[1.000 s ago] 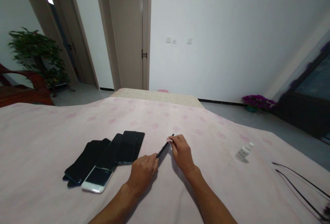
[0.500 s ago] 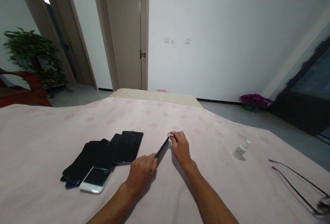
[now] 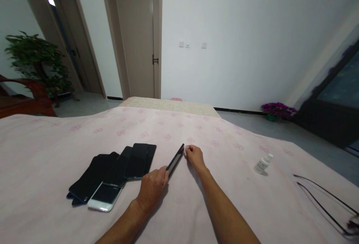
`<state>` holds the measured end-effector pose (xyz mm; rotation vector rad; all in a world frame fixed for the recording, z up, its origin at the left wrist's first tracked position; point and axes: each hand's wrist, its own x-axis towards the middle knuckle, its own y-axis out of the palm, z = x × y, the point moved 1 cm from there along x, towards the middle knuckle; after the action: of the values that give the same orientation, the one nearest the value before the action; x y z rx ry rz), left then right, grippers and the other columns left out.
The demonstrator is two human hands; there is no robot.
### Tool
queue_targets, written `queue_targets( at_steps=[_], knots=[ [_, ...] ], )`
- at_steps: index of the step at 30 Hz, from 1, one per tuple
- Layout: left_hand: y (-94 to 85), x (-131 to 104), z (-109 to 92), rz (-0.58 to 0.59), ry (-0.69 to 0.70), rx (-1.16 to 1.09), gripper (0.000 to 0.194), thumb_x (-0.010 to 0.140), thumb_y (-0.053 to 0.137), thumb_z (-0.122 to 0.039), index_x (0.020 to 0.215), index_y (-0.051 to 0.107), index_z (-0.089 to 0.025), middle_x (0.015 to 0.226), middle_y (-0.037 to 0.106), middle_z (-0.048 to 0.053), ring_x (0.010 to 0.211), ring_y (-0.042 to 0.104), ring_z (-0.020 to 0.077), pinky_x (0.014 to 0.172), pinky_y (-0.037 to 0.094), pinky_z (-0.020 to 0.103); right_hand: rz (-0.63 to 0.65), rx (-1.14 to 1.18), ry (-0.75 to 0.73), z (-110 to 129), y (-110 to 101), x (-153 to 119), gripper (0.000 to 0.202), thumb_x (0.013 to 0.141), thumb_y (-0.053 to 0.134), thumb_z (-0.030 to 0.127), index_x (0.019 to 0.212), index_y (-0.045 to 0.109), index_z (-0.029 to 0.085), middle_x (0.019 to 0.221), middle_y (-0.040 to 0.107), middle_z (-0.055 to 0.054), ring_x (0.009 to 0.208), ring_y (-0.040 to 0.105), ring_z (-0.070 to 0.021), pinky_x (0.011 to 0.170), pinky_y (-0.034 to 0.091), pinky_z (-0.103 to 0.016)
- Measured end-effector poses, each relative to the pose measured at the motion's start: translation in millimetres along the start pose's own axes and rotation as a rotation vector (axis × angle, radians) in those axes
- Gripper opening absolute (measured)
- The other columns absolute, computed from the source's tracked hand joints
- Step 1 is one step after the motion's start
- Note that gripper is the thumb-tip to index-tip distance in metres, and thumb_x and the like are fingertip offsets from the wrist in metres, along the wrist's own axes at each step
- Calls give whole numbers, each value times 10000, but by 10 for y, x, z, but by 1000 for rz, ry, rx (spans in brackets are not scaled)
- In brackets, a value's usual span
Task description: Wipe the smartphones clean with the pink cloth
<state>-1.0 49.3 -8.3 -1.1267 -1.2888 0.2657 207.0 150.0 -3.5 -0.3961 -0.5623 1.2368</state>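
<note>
My left hand (image 3: pixel 153 186) grips the lower end of a dark phone (image 3: pixel 176 159), which is tilted up on its edge over the pink cloth. At the phone's upper right edge, my right hand (image 3: pixel 195 156) pinches a small pale pink cloth or wipe (image 3: pixel 186 149), largely hidden by the fingers. To the left of my hands lie several phones, overlapping: dark ones (image 3: pixel 136 161) and a white-framed one (image 3: pixel 104 197). A small white bottle (image 3: pixel 263 164) stands to the right of my right hand.
Black-framed glasses (image 3: pixel 322 203) lie at the right on the pink flowered tablecloth (image 3: pixel 224 199). Beyond the table are a door (image 3: pixel 136 42), a green plant (image 3: pixel 39 60), a wooden chair (image 3: pixel 28 94) and purple flowers (image 3: pixel 277 110).
The held phone has turned so more of its face shows. My right hand has moved slightly down along its edge with the pale wipe.
</note>
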Motion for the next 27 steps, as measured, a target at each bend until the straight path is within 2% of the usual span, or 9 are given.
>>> queue_targets(
  at_steps=[6,11,15,17,20,22,27],
  knots=[
    [33,-10,36,13,-43,-56,252,968,437,-174,1063,658,-101,775,732,90,655,703,216,600,551,314,88,-141,23,1,-49,14,245,808,513,210,726,739,163,693,709,-60,685,622,-178,598,356,-249],
    [22,-2,56,74,-172,-218,308,986,380,-214,1101,647,-112,908,747,118,767,722,229,706,563,343,92,-221,25,55,-37,25,245,840,507,201,801,745,162,807,732,-80,773,629,-190,637,350,-254],
    [-30,50,67,76,-386,-483,339,970,374,-264,1113,663,-161,979,744,100,846,719,231,761,545,333,76,-250,9,70,-11,-29,242,860,500,193,873,739,159,883,733,-91,837,627,-198,672,356,-256],
    [-41,86,88,64,-587,-711,335,938,428,-329,1078,688,-170,833,742,66,732,708,217,673,542,307,68,-250,-4,67,-4,-54,236,864,503,189,902,733,156,914,730,-97,860,624,-201,692,363,-258],
    [-25,138,118,69,-868,-1033,368,876,501,-385,1064,688,-130,589,659,9,491,621,174,469,490,257,52,-229,-29,58,5,-93,231,876,501,197,936,720,162,966,718,-102,894,617,-209,723,373,-265],
    [-12,170,126,75,-954,-1148,385,864,503,-373,1081,666,-99,609,667,19,476,617,159,430,485,240,39,-202,-51,56,7,-127,225,879,496,200,943,710,175,990,707,-95,917,611,-208,744,380,-268],
    [-27,215,85,85,-1071,-1338,294,857,558,-313,994,669,-78,806,727,97,570,668,125,521,550,213,24,-86,-88,57,18,-239,194,872,491,222,906,681,196,948,699,-59,873,607,-192,735,401,-264]
  ],
)
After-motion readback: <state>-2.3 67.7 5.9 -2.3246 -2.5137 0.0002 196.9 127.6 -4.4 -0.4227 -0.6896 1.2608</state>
